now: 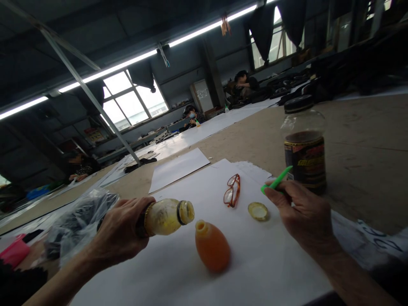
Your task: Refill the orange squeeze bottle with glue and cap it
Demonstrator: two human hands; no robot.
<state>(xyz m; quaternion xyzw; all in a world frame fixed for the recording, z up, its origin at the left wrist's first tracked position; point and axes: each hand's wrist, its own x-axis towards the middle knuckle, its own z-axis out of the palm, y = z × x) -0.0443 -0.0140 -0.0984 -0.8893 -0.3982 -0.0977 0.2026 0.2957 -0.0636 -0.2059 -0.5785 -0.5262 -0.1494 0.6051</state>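
My left hand [123,233] is wrapped round a glass bottle [165,216], tipped on its side with its uncapped mouth toward the right. Yellowish residue coats the inside of its neck. Just beyond that mouth stands an orange squeeze bottle [213,248] without a cap, its opening facing up. The two bottles look slightly apart. Between the fingertips of my right hand [299,212] is a green nozzle cap [276,180], its narrow end pointing up to the right. A round lid [258,211] lies on the white paper [178,272] left of my right hand.
Red-framed glasses [232,191] lie beyond the squeeze bottle. A large labelled jar [304,148] with a black lid stands behind my right hand. Clear plastic bags [83,221] and a pink item [15,250] are at left. Several people sit at the far tables.
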